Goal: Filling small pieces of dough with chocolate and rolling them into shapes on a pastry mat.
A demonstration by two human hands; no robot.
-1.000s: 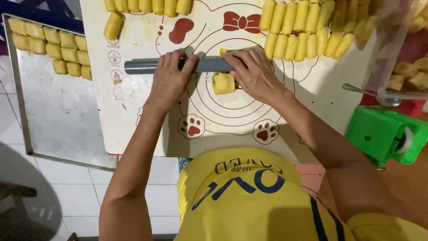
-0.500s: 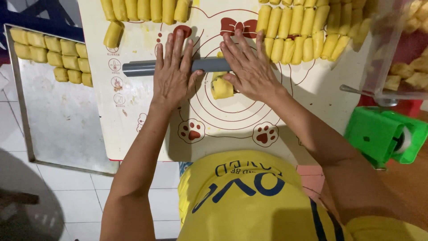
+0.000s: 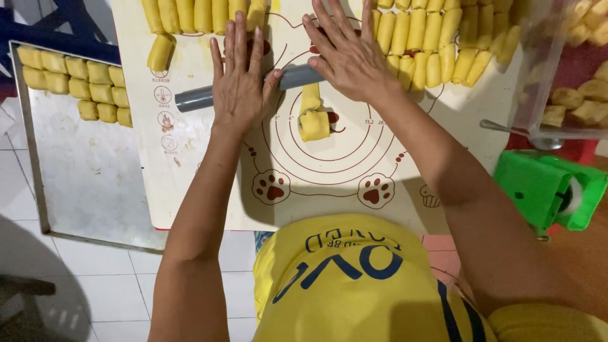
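Note:
My left hand (image 3: 239, 79) and my right hand (image 3: 346, 54) lie flat, fingers spread, on a grey rolling pin (image 3: 196, 98) across a white baking mat (image 3: 209, 177) with red circles and paw prints. Just on my side of the pin lies a yellow dough piece (image 3: 313, 117), flattened into a strip near the pin with a thicker folded end. The pin's middle is hidden under my palms.
Rows of yellow dough rolls (image 3: 196, 14) and more rolls (image 3: 437, 47) line the mat's far edge. A metal tray (image 3: 88, 183) on the left holds several dough pieces (image 3: 76, 79). A clear container (image 3: 570, 82) and a green device (image 3: 548, 190) sit at right.
Both hands have pushed the rolling pin away from me over the dough piece, which has stretched out into a strip. My fingers now lie flat and spread.

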